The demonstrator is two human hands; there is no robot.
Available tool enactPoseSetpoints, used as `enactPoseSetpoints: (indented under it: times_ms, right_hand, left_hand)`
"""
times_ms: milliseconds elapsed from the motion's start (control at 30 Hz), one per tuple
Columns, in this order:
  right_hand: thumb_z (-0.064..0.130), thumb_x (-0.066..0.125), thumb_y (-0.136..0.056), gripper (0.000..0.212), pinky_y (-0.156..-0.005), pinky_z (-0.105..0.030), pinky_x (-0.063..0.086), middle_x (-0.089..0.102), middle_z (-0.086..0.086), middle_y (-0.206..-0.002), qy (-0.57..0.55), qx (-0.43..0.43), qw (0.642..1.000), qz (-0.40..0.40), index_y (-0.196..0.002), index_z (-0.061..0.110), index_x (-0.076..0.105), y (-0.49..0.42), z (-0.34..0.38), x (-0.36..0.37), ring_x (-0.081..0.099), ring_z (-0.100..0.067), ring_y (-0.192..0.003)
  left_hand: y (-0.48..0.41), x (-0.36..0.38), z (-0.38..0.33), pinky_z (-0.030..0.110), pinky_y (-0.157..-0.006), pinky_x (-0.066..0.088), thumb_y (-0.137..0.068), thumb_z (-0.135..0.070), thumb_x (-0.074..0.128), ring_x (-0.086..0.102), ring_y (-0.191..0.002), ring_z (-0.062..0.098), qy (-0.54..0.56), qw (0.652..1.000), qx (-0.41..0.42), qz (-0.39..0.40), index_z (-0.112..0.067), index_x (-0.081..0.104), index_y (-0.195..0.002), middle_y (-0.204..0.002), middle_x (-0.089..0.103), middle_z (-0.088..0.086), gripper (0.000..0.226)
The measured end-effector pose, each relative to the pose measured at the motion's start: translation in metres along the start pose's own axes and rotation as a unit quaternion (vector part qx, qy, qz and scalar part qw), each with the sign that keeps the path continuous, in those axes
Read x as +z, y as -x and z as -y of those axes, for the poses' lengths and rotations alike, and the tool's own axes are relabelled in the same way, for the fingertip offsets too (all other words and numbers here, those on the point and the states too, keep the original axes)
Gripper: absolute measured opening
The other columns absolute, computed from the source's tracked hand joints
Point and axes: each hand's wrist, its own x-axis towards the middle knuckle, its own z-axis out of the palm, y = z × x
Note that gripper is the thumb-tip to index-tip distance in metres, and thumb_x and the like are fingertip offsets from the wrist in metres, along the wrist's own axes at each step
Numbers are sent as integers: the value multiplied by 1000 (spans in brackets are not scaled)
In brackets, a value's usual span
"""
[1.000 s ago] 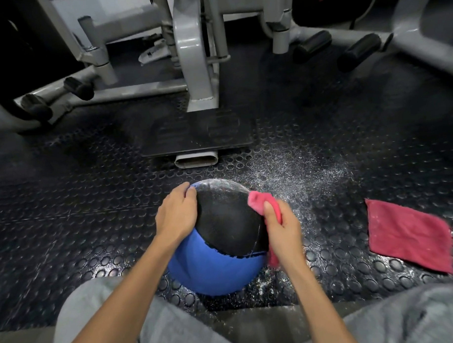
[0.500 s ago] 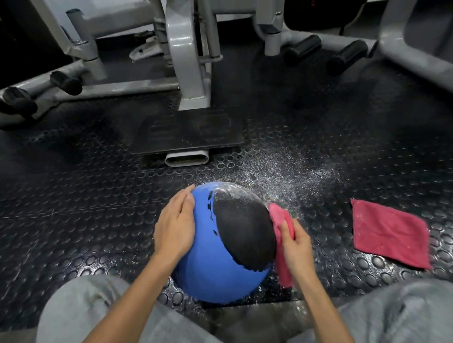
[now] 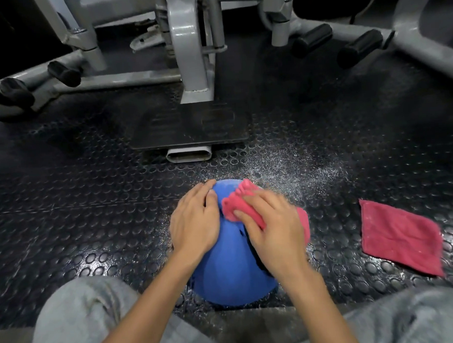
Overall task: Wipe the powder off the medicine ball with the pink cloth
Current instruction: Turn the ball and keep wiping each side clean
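A blue and black medicine ball (image 3: 229,271) sits on the studded rubber floor between my knees. My left hand (image 3: 196,223) lies flat on the ball's upper left side with its fingers straight. A bunched pink cloth (image 3: 238,203) covers the top of the ball, and my right hand (image 3: 271,228) presses it down with fingers spread over it. That hand is blurred by motion. Most of the ball's black panel is hidden under my right hand.
A second pink cloth (image 3: 399,236) lies flat on the floor to the right. White powder (image 3: 292,164) is scattered on the floor beyond the ball. Grey gym machine frames (image 3: 190,57) and a black foot plate (image 3: 190,129) stand further ahead.
My right hand has swept the pink cloth from the ball's right side up onto its top. The ball has turned, so more blue faces me. My left hand stayed on the left side.
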Motion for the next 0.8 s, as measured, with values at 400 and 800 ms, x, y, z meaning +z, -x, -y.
enactPoseSetpoints:
  times_ms: [400, 800]
  right_hand:
    - [41, 58, -85, 19, -67, -30, 37, 62, 1, -82, -9, 156, 980, 124, -85, 23, 65, -62, -5, -9, 57, -22, -83]
    - [37, 57, -84, 23, -79, -30, 41, 61, 4, -97, -31, 73, 997, -22, -98, 21, 68, 2, 13, -17, 54, -19, -90]
  left_hand:
    - [22, 4, 5, 31, -111, 22, -92, -40, 21, 32, -134, 10, -27, 997, 73, -24, -33, 47, -136, -145, 41, -12, 51]
    - [33, 5, 14, 30, -112, 23, -81, -52, 18, 36, -133, 10, -5, 986, 165, -18, -32, 54, -129, -140, 47, -11, 64]
